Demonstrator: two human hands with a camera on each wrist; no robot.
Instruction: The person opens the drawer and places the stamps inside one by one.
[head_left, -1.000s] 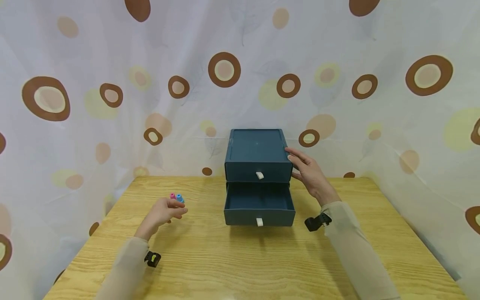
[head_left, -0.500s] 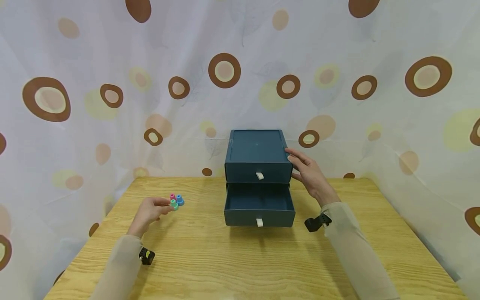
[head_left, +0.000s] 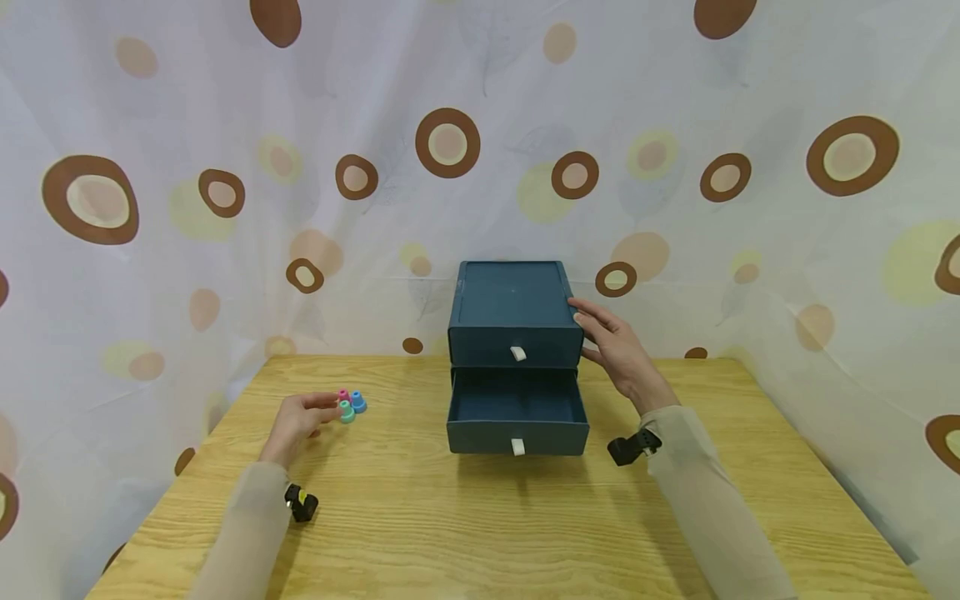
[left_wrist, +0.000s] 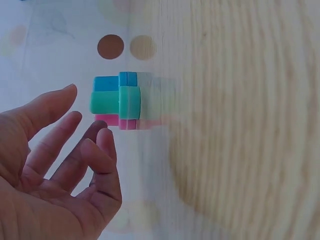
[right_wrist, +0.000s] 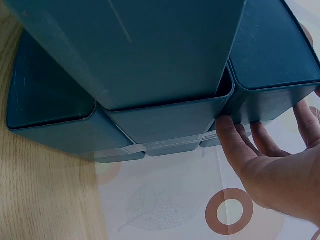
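Note:
Three small plastic pegs with narrow tops and wide round bases stand upright in a tight cluster on the left of the table: a green peg [head_left: 347, 414], a blue peg [head_left: 358, 404] and a pink peg [head_left: 343, 395]. My left hand [head_left: 298, 421] is just left of them. In the left wrist view its thumb and loosely bent fingers [left_wrist: 50, 107] are apart from the pegs and hold nothing. A dark blue two-drawer cabinet [head_left: 513, 293] stands at centre, its lower drawer [head_left: 517, 438] pulled out. My right hand [head_left: 618, 354] rests with extended fingers against the cabinet's right side.
The upper drawer [head_left: 487, 346] is closed and has a white pull tab [head_left: 518, 353]. Behind the wooden table [head_left: 420, 525] hangs a white curtain [head_left: 510, 75] with brown rings. The pulled-out drawer juts forward over the tabletop.
My left hand has brought the green peg down beside the blue and pink ones and let go of it, its fingers now slightly away. The right hand stays at the cabinet's side.

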